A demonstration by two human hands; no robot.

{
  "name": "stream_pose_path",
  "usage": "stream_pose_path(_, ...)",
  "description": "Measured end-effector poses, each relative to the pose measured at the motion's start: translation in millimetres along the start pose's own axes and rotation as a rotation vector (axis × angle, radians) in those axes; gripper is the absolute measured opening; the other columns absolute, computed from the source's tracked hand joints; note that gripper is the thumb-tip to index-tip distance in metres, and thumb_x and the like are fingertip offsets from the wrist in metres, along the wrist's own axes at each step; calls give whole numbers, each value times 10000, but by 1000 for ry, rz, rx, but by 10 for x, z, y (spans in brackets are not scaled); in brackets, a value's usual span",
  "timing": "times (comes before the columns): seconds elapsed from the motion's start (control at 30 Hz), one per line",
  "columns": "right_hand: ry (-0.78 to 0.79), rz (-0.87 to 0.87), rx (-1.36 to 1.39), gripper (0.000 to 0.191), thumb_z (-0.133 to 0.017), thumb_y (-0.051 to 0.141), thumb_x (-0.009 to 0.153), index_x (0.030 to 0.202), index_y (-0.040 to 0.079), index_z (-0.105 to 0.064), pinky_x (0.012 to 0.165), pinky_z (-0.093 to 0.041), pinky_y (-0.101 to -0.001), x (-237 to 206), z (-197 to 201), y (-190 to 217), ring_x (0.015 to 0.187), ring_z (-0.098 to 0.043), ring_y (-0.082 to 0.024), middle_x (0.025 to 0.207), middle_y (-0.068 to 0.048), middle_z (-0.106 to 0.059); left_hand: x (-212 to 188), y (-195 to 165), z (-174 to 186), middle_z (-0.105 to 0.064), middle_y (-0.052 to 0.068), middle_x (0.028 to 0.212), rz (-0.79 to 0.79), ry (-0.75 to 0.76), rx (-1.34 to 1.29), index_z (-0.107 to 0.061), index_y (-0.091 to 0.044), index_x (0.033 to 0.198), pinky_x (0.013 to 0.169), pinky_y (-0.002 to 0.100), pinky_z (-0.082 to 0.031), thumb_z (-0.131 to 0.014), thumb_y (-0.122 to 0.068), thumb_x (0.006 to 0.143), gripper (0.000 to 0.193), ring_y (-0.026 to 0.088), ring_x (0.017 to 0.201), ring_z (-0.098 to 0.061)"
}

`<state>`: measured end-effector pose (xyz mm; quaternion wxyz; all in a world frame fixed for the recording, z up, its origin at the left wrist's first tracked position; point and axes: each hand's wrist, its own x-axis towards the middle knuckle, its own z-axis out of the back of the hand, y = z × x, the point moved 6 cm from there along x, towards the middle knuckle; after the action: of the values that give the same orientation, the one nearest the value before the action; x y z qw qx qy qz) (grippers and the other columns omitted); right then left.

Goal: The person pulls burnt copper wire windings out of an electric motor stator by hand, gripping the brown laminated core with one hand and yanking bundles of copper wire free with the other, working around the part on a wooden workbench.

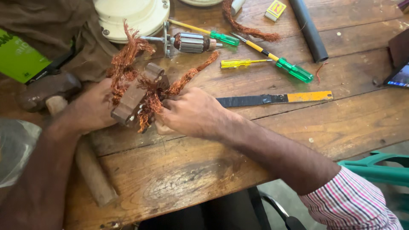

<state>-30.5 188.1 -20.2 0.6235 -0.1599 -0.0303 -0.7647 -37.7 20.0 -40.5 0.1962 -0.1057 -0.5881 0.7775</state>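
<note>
Head view: I see both hands on a brown metal motor stator (pixel 135 99) w/ frayed copper wire (pixel 124 59) spilling out of it, sitting on the wooden table (pixel 264 140) left of centre. My left hand (pixel 91 106) is clamped on the stator's left side, propping it tilted. My right hand (pixel 194 113) has fingers pinched together on copper strands at the stator's right end.

Just beyond the stator lies a rotor (pixel 191 42) on its shaft. Two green-handled screwdrivers (pixel 294 70) & a small yellow one (pixel 238 63) are near it, to the right. A flat black-and-orange blade (pixel 272 99) lies just right of my right hand. A hammer (pixel 55 91) sits beside my left wrist, wooden handle toward me. A black pipe (pixel 309 30) is top right.
</note>
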Motion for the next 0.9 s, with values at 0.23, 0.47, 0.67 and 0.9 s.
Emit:
stream_pose_path(0.23, -543, 71, 157, 176, -709, 248, 1044, 946, 107, -667, 629, -545, -324, -151, 336, -118, 708, -675, -157, 804, -24, -688, 127, 143, 42, -720, 59, 1191, 74, 36, -400, -628, -6, 1283, 898, 323, -572, -697, -101, 936, 366, 142, 1053, -674)
stream_pose_path(0.47, -332, 7, 130, 262, -738, 308, 981, 827, 98, -704, 477, -499, -339, -184, 208, -171, 554, -639, -156, 653, -24, -645, 92, 182, 69, -735, 45, 1157, 73, 21, -230, -655, -10, 1253, 858, 301, -572, -692, -68, 922, 339, 110, 1009, -673)
stream_pose_path(0.67, -289, -61, 233, 261, -678, 326, 981, 957, 70, -722, 528, -543, -380, -195, 81, -158, 598, -678, -215, 671, -58, -663, 103, 132, 81, -764, 39, 1095, 84, 0, -89, -695, -13, 1180, 837, 293, -589, -717, -70, 889, 298, 108, 967, -692)
stream_pose_path(0.9, -233, -92, 264, 268, -652, 313, 994, 993, 51, -710, 586, -564, -399, -226, 22, -192, 690, -723, -221, 766, -74, -703, 122, 110, 41, -755, 63, 1032, 106, -72, -41, -718, 1, 1163, 776, 303, -567, -725, -78, 911, 263, 125, 911, -669)
